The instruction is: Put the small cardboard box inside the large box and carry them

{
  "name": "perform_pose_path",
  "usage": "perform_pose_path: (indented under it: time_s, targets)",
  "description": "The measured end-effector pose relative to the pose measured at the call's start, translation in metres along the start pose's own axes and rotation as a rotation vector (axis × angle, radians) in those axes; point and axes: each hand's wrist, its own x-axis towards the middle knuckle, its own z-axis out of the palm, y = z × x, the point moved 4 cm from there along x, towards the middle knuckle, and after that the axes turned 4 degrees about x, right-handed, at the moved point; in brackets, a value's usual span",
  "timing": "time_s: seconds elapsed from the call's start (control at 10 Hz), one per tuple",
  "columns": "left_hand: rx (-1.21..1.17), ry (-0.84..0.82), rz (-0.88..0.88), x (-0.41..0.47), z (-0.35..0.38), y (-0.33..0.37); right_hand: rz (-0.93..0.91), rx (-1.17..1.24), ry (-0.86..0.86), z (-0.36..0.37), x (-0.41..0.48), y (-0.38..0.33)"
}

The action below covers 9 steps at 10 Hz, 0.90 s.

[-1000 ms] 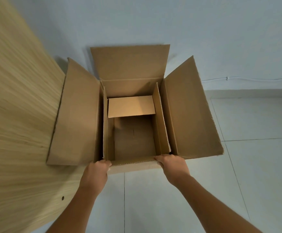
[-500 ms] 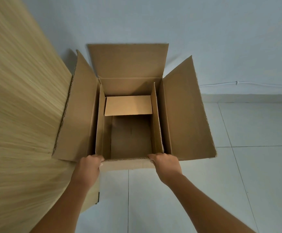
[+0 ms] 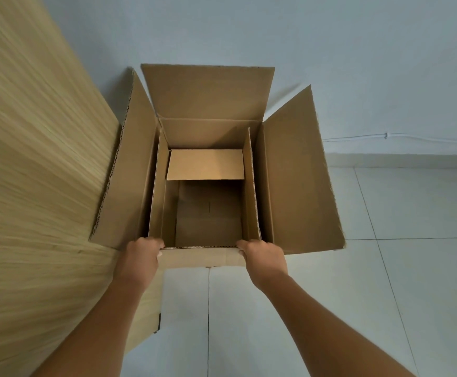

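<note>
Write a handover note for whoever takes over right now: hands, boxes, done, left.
Left hand: shut on the near flap of the large box, at its left corner.
Right hand: shut on the same flap, at its right corner.
Small box: already inside the large box, open, one far flap folded inward.
Large box: its side and far flaps stand open; wooden panel close on the left, wall behind.
Done: nesting.
Left: the carry. Whether the box is off the tiled floor cannot be told.
</note>
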Motion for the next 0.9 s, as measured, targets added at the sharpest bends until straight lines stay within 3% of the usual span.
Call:
perform_pose_path:
  time_s: [0.4,0.6,0.9]
  targets:
    - [-0.026,-0.013,-0.013,-0.011,0.003,0.0,0.028,0.04,0.043,0.003,-0.013,-0.004]
    - [0.03,-0.079,-0.039,-0.025,0.004,0.009,0.032,0.002,-0.022,0.014,-0.026,-0.008]
    - [0.034,-0.062,-0.017,-0.061,-0.022,0.023,0.084,0.054,-0.013,-0.023,-0.058,-0.025]
